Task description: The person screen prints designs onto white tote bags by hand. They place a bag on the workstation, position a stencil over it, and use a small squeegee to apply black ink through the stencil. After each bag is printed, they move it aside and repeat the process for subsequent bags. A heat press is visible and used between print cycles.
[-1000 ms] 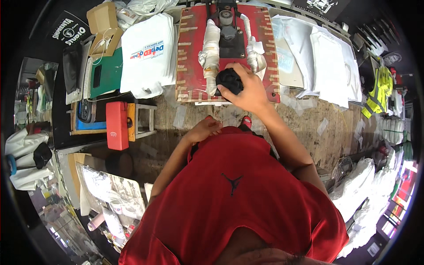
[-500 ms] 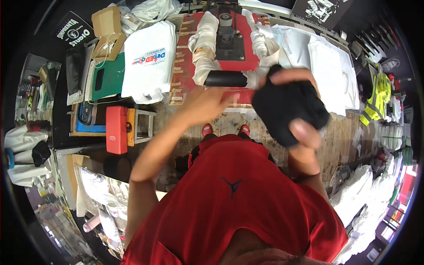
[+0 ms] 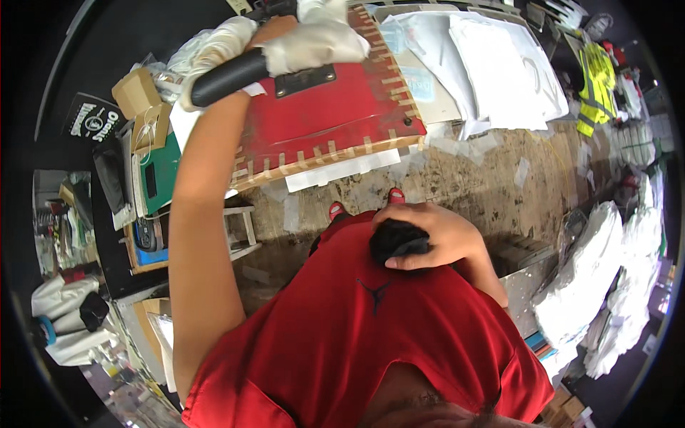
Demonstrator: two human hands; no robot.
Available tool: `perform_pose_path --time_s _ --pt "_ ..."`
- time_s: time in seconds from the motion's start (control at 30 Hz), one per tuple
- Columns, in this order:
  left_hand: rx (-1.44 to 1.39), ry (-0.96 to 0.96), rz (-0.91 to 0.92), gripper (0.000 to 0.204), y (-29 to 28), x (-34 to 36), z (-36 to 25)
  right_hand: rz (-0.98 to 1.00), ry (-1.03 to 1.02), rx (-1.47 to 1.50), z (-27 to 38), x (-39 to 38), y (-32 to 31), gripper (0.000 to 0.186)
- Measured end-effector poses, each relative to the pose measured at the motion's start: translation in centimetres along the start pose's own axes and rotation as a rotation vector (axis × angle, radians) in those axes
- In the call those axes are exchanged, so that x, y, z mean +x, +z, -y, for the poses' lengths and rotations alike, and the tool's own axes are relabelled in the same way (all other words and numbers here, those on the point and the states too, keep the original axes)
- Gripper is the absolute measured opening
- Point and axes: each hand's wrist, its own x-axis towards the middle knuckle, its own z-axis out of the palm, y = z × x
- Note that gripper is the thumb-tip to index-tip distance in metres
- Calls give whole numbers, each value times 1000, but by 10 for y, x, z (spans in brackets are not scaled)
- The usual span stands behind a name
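My right hand (image 3: 446,235) is closed around a bunched black cloth piece (image 3: 399,242), held in front of my red shirt (image 3: 342,285). My left arm stretches far forward, passing beneath the black grip (image 3: 228,77) of a machine handle. Behind that handle, part of my left hand (image 3: 275,30) shows; its fingers are hidden. Pale cloth wrapping (image 3: 314,48) covers the handle's bars. Below the handle lies a red board (image 3: 321,114), its edges fixed with many strips of tan tape. A white sheet (image 3: 346,170) sticks out under the board's front edge.
White sheets (image 3: 499,71) lie right of the red board. A cardboard box (image 3: 135,93) and a green panel (image 3: 165,171) are at left. White bundles (image 3: 581,271) stand at lower right, and a yellow vest (image 3: 596,89) hangs at far right.
My left hand has gone far forward under the handle. My right hand has brought the black cloth close to my shirt, now bunched smaller. The view has shifted, with handle and board further left.
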Motion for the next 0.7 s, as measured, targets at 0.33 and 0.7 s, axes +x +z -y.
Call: perform_pose_path --time_s 0.33,0.7 --pt "262 -278 330 36 -6 -37 97 -69 320 -28 -48 -12 -9 46" --pt "-361 -409 346 25 170 -185 -82 -155 626 -67 -136 19 14 71"
